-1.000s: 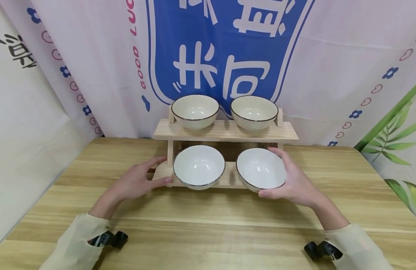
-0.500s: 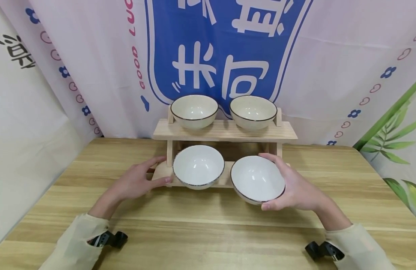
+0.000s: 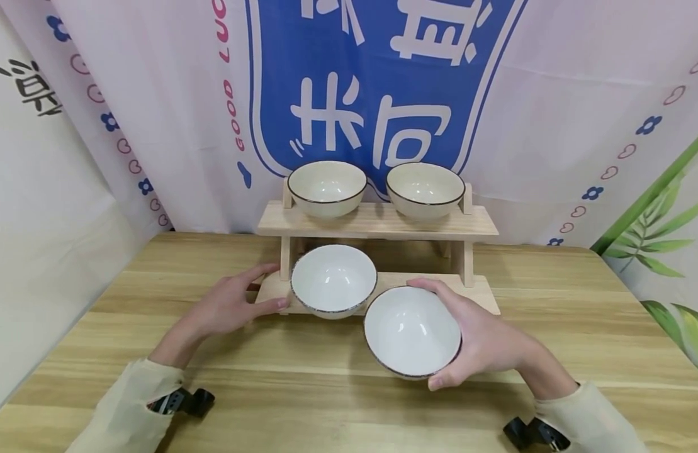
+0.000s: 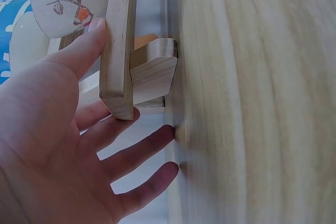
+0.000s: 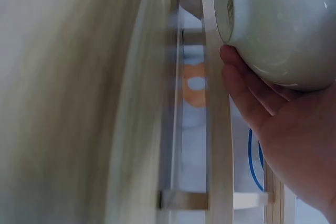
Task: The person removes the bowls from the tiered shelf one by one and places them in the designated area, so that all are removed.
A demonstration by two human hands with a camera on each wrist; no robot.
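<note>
My right hand (image 3: 479, 333) grips a white bowl (image 3: 411, 330) with a thin dark rim, thumb at the near side and fingers round the far side. This bowl is held in front of the two-tier wooden rack (image 3: 479, 292), tilted toward the head camera. In the right wrist view, fingers (image 5: 247, 98) support the bowl's pale underside (image 5: 278, 30). My left hand (image 3: 226, 305) holds the left end of the rack's lower shelf (image 4: 118, 61), thumb on top and fingers below. Close to that thumb, a second white bowl (image 3: 333, 280) with a speckled rim sits on the lower shelf.
Two cream bowls, a left one (image 3: 327, 189) and a right one (image 3: 425, 190), stand on the rack's upper shelf (image 3: 377, 220). The rack is on a wood-grain table (image 3: 269, 402), before a pale curtain (image 3: 552, 126) with a blue printed panel.
My right hand has lifted the right white bowl off the lower shelf and brought it nearer and to the left. The left hand has stayed at the shelf's end.
</note>
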